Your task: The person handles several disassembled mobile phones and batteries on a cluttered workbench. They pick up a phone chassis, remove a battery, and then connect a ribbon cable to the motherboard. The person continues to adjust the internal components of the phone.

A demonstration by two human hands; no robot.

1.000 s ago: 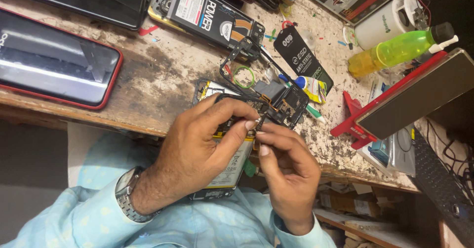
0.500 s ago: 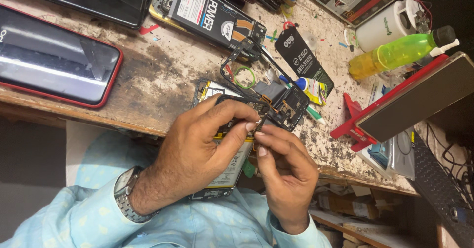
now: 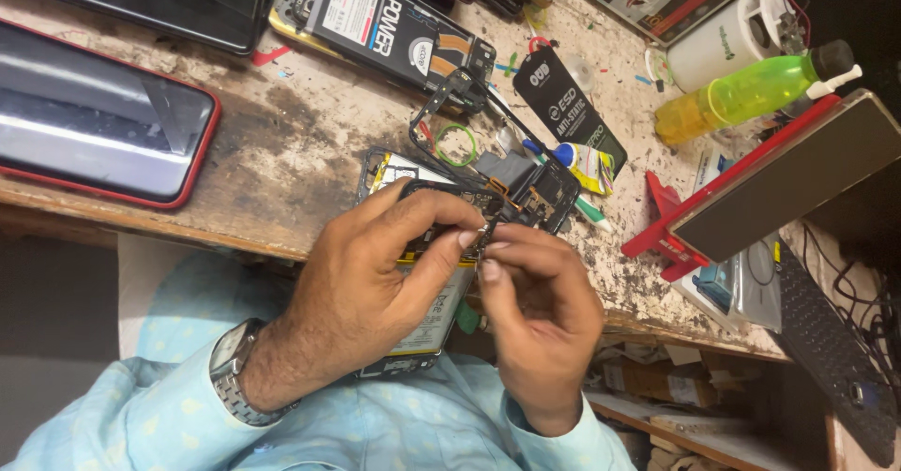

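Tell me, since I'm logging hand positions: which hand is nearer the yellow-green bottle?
Right. The right hand sits below-left of the bottle, well apart; the left hand is farther left, on the opened phone.

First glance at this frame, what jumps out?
Centre: left hand and right hand pinch a small part over an opened phone at the bench's near edge. At left lies a red-cased phone; at right, a yellow-green bottle lies on its side.
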